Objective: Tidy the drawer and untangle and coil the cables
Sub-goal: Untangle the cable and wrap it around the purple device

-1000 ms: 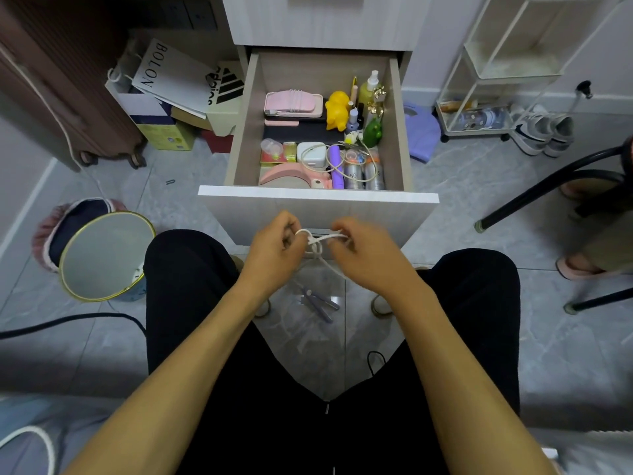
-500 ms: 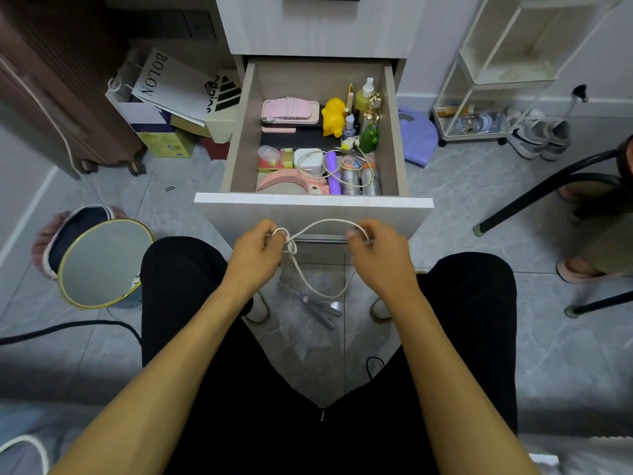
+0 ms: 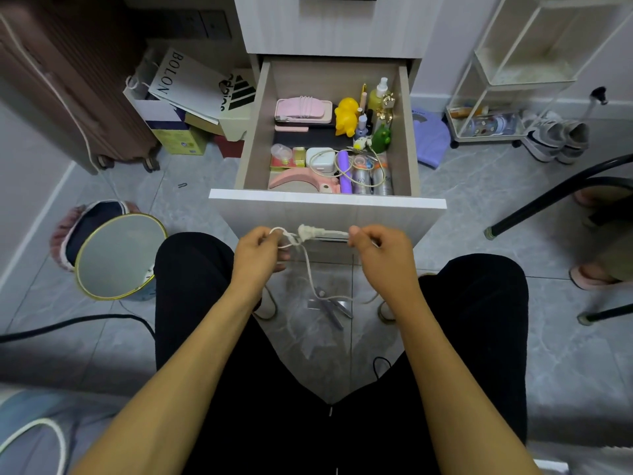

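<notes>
A thin white cable (image 3: pixel 308 265) stretches between my hands just in front of the open drawer (image 3: pixel 327 207). My left hand (image 3: pixel 262 252) pinches a small loop and knot of it. My right hand (image 3: pixel 378 252) grips the other end, pulled taut to the right. A slack length hangs down between my knees toward the floor. Inside the drawer lie a white charger with a cable (image 3: pixel 322 161), a pink case (image 3: pixel 303 109), a yellow toy (image 3: pixel 346 114), bottles and a purple tube (image 3: pixel 344 171).
Scissors (image 3: pixel 330 305) lie on the tiled floor between my legs. A round gold-rimmed mirror (image 3: pixel 120 255) stands at left, a black cable (image 3: pixel 68 325) runs across the floor. Boxes and bags sit at back left, a white rack (image 3: pixel 507 80) and shoes at right, a black chair leg (image 3: pixel 548 200).
My hands moved apart and pulled the cable's upper span straight. The wide arc between them half a second ago is now a taut line with a knot near my left hand.
</notes>
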